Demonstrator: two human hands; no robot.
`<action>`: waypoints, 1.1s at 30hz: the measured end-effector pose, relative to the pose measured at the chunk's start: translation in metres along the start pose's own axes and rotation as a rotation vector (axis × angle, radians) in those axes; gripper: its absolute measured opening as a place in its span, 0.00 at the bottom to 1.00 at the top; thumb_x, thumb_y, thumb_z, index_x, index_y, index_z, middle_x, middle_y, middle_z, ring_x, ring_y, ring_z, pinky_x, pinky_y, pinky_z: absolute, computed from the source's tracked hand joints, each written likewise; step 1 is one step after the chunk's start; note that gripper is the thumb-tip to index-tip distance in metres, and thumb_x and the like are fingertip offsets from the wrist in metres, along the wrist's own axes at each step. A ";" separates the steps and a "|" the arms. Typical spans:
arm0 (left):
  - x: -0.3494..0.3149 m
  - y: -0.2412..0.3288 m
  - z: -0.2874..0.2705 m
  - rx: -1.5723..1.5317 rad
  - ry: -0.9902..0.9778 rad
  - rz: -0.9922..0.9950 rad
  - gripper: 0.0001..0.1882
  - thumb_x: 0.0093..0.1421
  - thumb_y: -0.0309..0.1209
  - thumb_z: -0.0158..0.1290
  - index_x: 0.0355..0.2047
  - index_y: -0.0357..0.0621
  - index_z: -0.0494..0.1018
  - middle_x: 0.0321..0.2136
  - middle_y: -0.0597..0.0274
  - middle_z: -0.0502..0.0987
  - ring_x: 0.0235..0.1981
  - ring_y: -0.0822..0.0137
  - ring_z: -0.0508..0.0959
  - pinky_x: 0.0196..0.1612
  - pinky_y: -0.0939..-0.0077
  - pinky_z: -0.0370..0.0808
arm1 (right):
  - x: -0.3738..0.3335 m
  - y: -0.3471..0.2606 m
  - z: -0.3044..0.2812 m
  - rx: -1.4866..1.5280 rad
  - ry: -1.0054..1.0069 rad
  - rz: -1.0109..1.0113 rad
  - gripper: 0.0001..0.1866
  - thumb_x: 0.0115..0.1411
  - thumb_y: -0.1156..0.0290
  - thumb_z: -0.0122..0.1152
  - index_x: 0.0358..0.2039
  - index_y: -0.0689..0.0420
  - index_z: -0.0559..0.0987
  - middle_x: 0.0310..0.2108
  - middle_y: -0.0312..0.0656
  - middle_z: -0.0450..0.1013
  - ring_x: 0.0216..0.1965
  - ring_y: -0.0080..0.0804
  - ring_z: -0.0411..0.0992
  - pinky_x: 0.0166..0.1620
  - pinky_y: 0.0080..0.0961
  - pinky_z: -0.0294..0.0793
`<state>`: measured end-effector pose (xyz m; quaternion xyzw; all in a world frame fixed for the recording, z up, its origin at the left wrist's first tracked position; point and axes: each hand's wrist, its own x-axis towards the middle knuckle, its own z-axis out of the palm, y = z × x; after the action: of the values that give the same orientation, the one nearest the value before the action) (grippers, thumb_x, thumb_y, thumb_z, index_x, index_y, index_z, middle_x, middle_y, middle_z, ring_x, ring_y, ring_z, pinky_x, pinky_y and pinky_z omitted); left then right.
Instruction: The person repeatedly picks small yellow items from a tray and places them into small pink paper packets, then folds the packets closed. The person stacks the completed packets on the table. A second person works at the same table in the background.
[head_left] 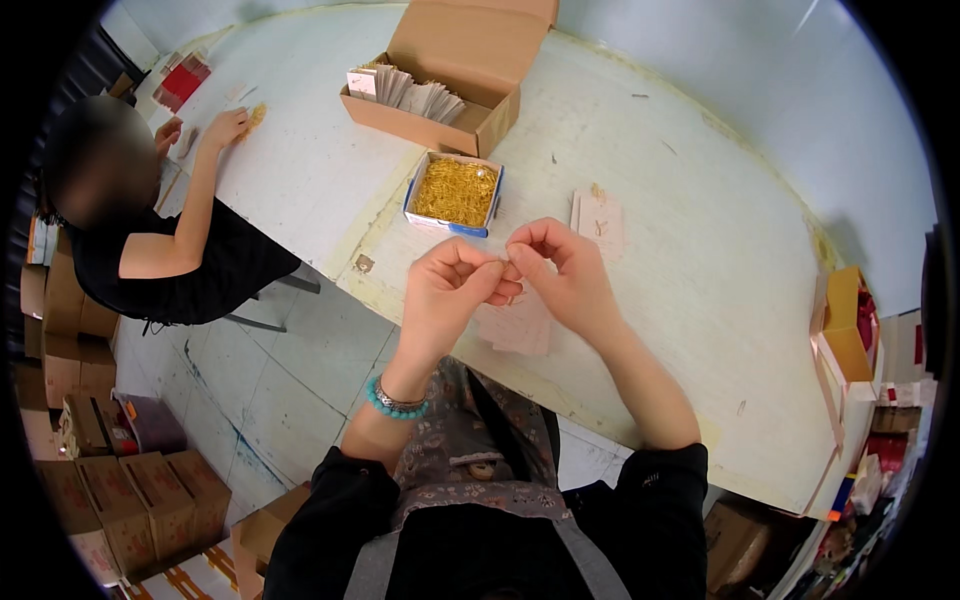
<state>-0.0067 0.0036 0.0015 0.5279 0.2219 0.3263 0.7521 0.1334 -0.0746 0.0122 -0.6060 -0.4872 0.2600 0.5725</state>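
Observation:
My left hand (pixel 447 288) and my right hand (pixel 568 277) meet above the table's near edge, their fingertips pinched together. Whatever sits between the fingers is too small to make out. Below them, partly covered, lie pale cards (pixel 518 328). Just beyond my left hand stands a small open box, white and blue (pixel 455 225), filled with small gold-coloured metal pieces (pixel 456 190). To the right of that box is a small pile of pale pink cards (pixel 602 226), with a bit of gold on top.
An open cardboard box (pixel 415 122) holding rows of upright cards (pixel 408 92) stands behind the small box. At the left, a co-worker (pixel 170 235) reaches toward gold pieces (pixel 257 120) on the white table (pixel 690 330). A yellow-lined box (pixel 848 325) sits right; cartons (pixel 150 500) stand lower left.

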 end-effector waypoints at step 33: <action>-0.008 0.015 0.005 1.075 -0.129 0.153 0.12 0.52 0.34 0.59 0.22 0.39 0.71 0.17 0.57 0.71 0.18 0.61 0.72 0.21 0.70 0.67 | 0.014 0.018 -0.025 0.041 0.087 0.160 0.08 0.59 0.69 0.57 0.33 0.61 0.77 0.25 0.32 0.74 0.26 0.17 0.67 0.30 0.18 0.67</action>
<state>-0.0126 -0.0021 0.0176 0.8715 0.2717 0.1879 0.3625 0.1654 -0.0707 0.0041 -0.6417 -0.4067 0.2883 0.5828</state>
